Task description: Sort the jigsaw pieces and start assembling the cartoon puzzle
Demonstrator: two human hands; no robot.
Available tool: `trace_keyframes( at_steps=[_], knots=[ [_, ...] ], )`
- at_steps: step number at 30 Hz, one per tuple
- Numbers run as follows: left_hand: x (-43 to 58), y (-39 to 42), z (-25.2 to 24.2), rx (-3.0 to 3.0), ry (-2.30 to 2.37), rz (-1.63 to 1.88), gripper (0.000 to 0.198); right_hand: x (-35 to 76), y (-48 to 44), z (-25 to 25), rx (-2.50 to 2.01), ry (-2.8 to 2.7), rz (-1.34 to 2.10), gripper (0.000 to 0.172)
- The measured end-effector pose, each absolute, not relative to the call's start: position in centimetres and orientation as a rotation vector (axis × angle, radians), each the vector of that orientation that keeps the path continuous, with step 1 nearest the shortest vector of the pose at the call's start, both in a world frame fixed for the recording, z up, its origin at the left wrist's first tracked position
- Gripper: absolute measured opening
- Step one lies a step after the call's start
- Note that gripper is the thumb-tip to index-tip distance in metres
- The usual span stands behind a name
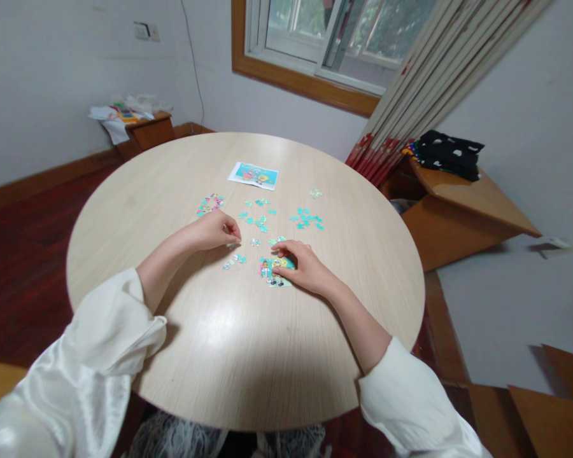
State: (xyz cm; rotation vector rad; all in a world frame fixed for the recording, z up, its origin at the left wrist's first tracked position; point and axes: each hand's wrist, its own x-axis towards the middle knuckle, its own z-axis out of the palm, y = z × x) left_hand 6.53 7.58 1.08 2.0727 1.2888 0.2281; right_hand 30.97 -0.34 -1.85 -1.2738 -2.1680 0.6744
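Small jigsaw pieces lie on a round wooden table (210, 356). My left hand (216, 231) is pinched on a small puzzle piece (231, 245) just above the tabletop. My right hand (302, 264) rests at the right side of a partly joined puzzle (266, 268) showing a yellow cartoon figure, its thumb and fingers apart. One loose piece (255, 242) lies between the hands, and a few more (233, 261) are below my left hand. Pink pieces (211, 203) lie behind my left hand; turquoise pieces (307, 219) sit beyond my right hand.
A printed picture sheet (253, 175) lies near the far side of the table. Several turquoise pieces (260, 222) are scattered at the centre, and pale pieces (316, 193) sit farther right. A wooden stool (458, 210) with dark cloth (451, 154) stands beyond the right edge.
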Motion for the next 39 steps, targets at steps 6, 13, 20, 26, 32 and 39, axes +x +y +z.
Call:
trace_keyframes(
  at_steps=[6, 13, 20, 26, 32, 39],
  knots=[
    [6.6, 6.7, 2.1, 2.169, 1.178, 0.009, 0.028, 30.9, -0.2, -2.0, -1.267, -2.173, 0.655, 0.034],
    [6.3, 6.9, 1.5, 2.330, 1.037, -0.102, 0.026, 30.9, -0.2, -2.0, -1.270, -2.178, 0.644, 0.035],
    [6.2, 6.9, 1.3, 2.300, 1.007, -0.115, 0.016, 30.9, -0.2, -2.0, -1.262, -2.179, 0.654, 0.034],
    [6.6, 6.5, 1.4, 2.296, 1.012, -0.102, 0.021, 30.9, -0.2, -1.9, -1.266, -2.181, 0.650, 0.033],
    [7.1, 6.1, 1.8, 2.285, 0.988, -0.095, 0.022, 30.9, -0.1, -2.1, -1.257, -2.179, 0.646, 0.034],
    [7.0, 6.2, 1.8, 2.294, 1.031, -0.064, 0.029, 30.8, -0.2, -2.0, -1.257, -2.182, 0.636, 0.034]
  ],
)
